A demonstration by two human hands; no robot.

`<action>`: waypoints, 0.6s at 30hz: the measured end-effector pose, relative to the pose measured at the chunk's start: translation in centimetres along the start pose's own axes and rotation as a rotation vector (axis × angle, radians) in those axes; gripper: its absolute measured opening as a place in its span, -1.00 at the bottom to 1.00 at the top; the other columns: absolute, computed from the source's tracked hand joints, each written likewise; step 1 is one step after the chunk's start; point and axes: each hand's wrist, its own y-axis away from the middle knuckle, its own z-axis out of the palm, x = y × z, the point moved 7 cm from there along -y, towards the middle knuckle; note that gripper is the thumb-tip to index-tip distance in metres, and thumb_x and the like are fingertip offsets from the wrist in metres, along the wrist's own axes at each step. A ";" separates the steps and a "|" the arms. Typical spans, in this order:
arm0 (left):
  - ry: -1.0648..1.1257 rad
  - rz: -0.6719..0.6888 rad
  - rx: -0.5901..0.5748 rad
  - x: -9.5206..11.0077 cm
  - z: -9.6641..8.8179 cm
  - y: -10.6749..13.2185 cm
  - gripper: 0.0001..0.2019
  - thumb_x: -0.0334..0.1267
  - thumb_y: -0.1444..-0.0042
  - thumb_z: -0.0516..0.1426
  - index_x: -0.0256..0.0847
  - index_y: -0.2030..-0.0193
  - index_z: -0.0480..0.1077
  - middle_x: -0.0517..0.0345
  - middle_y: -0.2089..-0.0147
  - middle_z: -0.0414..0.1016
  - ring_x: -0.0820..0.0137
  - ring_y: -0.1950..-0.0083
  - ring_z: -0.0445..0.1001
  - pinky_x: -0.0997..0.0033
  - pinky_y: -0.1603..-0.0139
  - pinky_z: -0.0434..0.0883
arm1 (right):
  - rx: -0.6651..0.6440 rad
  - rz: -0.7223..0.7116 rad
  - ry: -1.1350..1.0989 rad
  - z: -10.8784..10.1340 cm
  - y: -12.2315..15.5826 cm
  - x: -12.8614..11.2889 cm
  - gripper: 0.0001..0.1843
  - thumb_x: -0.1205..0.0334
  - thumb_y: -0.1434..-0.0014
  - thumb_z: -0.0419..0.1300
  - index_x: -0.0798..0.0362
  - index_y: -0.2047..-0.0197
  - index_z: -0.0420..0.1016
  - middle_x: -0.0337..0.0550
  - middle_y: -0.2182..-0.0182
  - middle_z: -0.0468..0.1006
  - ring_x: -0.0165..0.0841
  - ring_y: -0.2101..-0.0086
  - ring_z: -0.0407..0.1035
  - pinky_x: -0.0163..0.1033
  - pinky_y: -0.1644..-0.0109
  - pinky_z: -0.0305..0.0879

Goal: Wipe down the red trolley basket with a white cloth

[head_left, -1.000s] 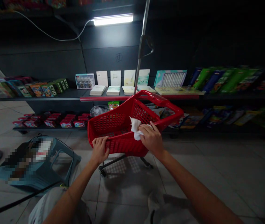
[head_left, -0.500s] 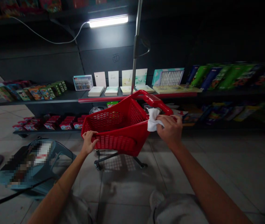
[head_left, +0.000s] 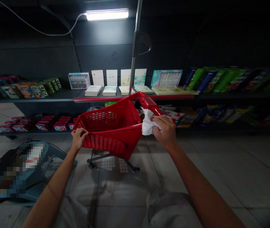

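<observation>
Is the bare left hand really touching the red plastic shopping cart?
Touching. The head view shows the bare left hand curled over the top edge of the red plastic shopping cart, with no gap visible.

A tube light [head_left: 107, 14] brightens dark shelving [head_left: 51, 100] above a tiled floor [head_left: 208, 171].

Cart handle [head_left: 148, 101] partly hidden by right grip [head_left: 164, 128], pole [head_left: 137, 20] cut off above, far-right packets [head_left: 242, 78] seemingly blurred

A dark shelf [head_left: 68, 94] (partly red-edged) held booklets [head_left: 93, 91], small boxes [head_left: 26, 91] and green packets [head_left: 221, 83]; a tiled floor [head_left: 210, 171] bore a red cart [head_left: 105, 142].
</observation>
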 end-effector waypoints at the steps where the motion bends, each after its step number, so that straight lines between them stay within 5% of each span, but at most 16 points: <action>1: 0.003 0.016 -0.006 -0.2 -0.1 0.1 -0.76 -0.03 -0.20 0.02 -0.09 0.29 0.41 0.11 0.18 0.56 0.16 0.00 0.44 -0.08 -0.34 0.07 | -0.001 0.002 -0.004 0.0 0.2 -0.3 -0.70 0.38 -0.17 0.05 0.01 0.18 0.60 -0.07 0.12 0.66 -0.16 0.05 0.47 -0.04 -0.23 0.22; 7: -0.108 0.131 -0.034 -0.9 0.1 0.9 -0.70 -0.06 -0.16 0.06 -0.15 0.07 0.43 0.01 0.05 0.59 0.13 -0.04 0.49 -0.02 -0.31 0.16 | 0.022 -0.003 0.094 1.2 2.3 -2.4 -0.70 0.32 -0.21 0.14 0.02 0.01 0.57 0.04 0.00 0.58 -0.04 -0.04 0.35 0.04 -0.22 0.19; 13: -0.234 0.217 -0.049 0.2 0.2 1.8 -0.64 -0.14 -0.17 0.07 -0.19 -0.06 0.42 -0.08 -0.06 0.57 0.07 -0.16 0.45 -0.02 -0.31 0.23 | -0.065 -0.030 0.083 4.2 4.6 -2.7 -0.79 0.29 -0.18 0.18 0.07 0.09 0.50 0.07 0.16 0.54 -0.05 0.09 0.37 -0.03 -0.10 0.32; 18: -0.291 0.242 -0.001 1.6 0.4 3.3 -0.45 -0.21 -0.15 0.10 -0.17 -0.31 0.31 -0.14 -0.33 0.38 0.03 -0.44 0.23 -0.15 -0.53 -0.01 | -0.144 0.159 -0.038 6.7 7.0 -1.9 -0.66 0.27 -0.18 0.18 0.04 -0.04 0.47 0.06 0.00 0.56 -0.10 0.02 0.46 -0.14 -0.03 0.41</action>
